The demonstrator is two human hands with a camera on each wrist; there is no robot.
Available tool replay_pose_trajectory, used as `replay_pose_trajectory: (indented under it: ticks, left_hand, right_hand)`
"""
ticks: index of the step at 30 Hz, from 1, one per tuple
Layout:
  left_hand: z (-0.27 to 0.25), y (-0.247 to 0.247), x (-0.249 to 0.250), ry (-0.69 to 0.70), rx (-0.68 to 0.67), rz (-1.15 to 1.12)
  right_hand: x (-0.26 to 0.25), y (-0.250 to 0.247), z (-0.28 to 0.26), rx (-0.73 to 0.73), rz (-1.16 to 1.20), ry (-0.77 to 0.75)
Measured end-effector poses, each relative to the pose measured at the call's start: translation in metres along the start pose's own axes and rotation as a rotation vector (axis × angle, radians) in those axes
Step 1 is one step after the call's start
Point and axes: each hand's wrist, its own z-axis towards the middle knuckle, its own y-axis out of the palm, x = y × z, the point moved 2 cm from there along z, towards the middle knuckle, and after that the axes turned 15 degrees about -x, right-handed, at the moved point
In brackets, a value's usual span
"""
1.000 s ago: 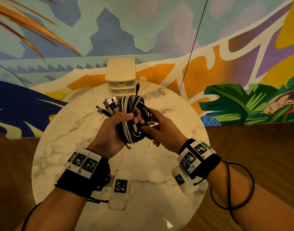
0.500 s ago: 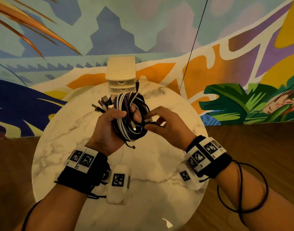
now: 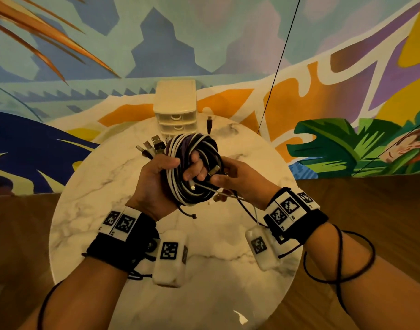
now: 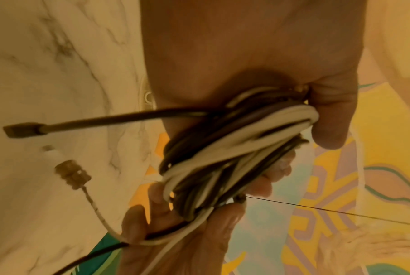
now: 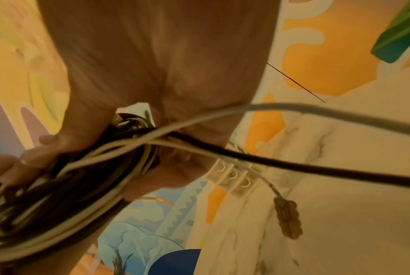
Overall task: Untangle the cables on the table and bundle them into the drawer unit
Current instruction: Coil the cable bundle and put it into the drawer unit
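The left hand (image 3: 156, 184) grips a thick coil of cables (image 3: 192, 167) above the round marble worktop (image 3: 90, 210), fingers and thumb wrapped right round the black, white and purple loops. The coil hangs in the air just in front of the drawer unit (image 3: 175, 103), clear of the worktop surface.

The right hand (image 3: 237, 182) sits on the coil's far side from the left hand, its fingertips pinching loose strands at the edge of the coil. A thin white strand and a black one run out from that pinch toward the right wrist, and the right wrist view shows a braided lead ending in a ribbed plug (image 5: 288, 217) dangling below the coil.

A fan of USB plugs (image 3: 152, 146) sticks out of the coil on the side of the left thumb, between the coil and the drawer unit. 1 black plug (image 3: 209, 123) stands up just beside the drawer unit's front corner. Another short black end (image 3: 187, 211) droops from under the coil.

The drawer unit is cream plastic and stands at the worktop's far edge against a painted mural wall; 2 of its drawer fronts show clearly above the coil, both closed. I can read no brand or lettering on it or on the cables. Both wrists carry black bands with white blocks (image 3: 169, 256) printed with square black-and-white marker codes.
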Motion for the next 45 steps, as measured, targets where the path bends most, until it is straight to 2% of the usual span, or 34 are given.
replay_pose_trajectory:
  ticks: [4, 7, 9, 13, 16, 18, 19, 22, 27, 33, 35, 37, 40, 41, 42, 45]
  left_hand:
    - [0.002, -0.001, -0.004, 0.039, 0.179, 0.076]
    - [0.008, 0.003, -0.008, 0.05, 0.29, 0.147]
    - [0.01, 0.004, -0.008, 0.058, 0.3, 0.155]
    - [0.006, 0.0, -0.008, 0.094, 0.297, 0.088]
    - [0.005, -0.002, -0.008, 0.127, 0.3, 0.037]
    - [0.007, -0.003, -0.006, 0.143, 0.288, 0.029]
    - [0.008, -0.003, -0.005, 0.144, 0.28, 0.025]
    - [0.01, -0.005, -0.003, 0.132, 0.248, -0.018]
    - [0.01, -0.009, -0.003, 0.085, 0.229, -0.033]
    - [0.006, -0.006, 0.01, -0.027, 0.108, 0.03]
    - [0.007, -0.006, 0.012, -0.05, 0.085, 0.077]
    - [0.008, -0.008, 0.009, -0.044, 0.097, 0.096]
    - [0.007, -0.012, 0.002, 0.038, 0.177, 0.052]
    - [0.007, -0.013, 0.001, 0.064, 0.201, 0.05]
    - [0.006, -0.013, 0.001, 0.081, 0.22, 0.058]
    - [0.005, -0.013, 0.002, 0.097, 0.294, 0.124]
  right_hand:
    - [-0.004, -0.002, 0.002, 0.169, -0.033, -0.042]
    - [-0.002, 0.001, 0.002, 0.202, 0.022, -0.055]
    - [-0.001, 0.004, 0.002, 0.188, 0.065, -0.047]
    - [-0.001, -0.001, -0.003, 0.183, -0.101, -0.006]
    - [-0.003, 0.002, -0.007, 0.371, -0.254, -0.062]
    - [-0.007, 0.006, -0.009, 0.504, -0.391, -0.149]
    - [-0.009, 0.007, -0.01, 0.523, -0.503, -0.205]
    - [-0.013, 0.007, -0.009, 0.403, -0.783, -0.324]
    - [-0.02, 0.001, -0.007, 0.262, -1.1, -0.374]
    - [-0.036, -0.003, -0.005, 0.332, -1.377, -0.595]
    - [-0.037, -0.004, -0.002, 0.317, -1.446, -0.621]
    - [-0.035, -0.004, 0.0, 0.317, -1.373, -0.527]
    - [-0.026, -0.003, 0.001, 0.442, -0.918, -0.201]
    - [-0.02, -0.002, 0.0, 0.465, -0.777, -0.139]
    - [-0.014, 0.001, -0.002, 0.476, -0.703, -0.131]
    - [-0.003, 0.016, -0.011, 0.469, -0.669, -0.23]
